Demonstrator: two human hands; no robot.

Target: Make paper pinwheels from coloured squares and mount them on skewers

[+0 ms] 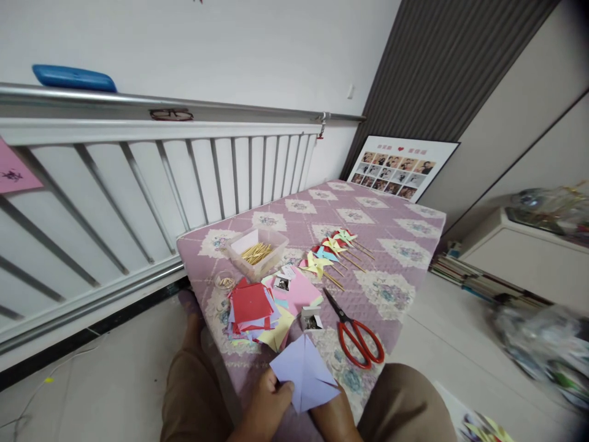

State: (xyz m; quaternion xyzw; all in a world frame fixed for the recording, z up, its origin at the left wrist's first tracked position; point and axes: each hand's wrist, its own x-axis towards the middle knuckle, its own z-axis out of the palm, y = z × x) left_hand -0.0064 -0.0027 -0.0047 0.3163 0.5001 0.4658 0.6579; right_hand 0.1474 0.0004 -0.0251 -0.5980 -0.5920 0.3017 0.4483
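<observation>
A folded lavender paper square (306, 368) hovers over the near edge of the pink quilted table (396, 245). My left hand (267, 402) pinches its lower left corner, and my right hand (334, 414) holds it from underneath on the right. Red-handled scissors (356, 331) lie shut just beyond my right hand. A stack of coloured paper squares (253, 307), red on top, sits to the left of the lavender sheet. Finished paper pinwheels on sticks (331, 252) lie in a row farther back.
A clear plastic box of wooden sticks (255, 252) stands at the table's left, with a small round tub (224, 281) beside it. A white railing (138, 190) runs along the left. A photo board (400, 167) leans at the far end. Books and bags clutter the floor at right.
</observation>
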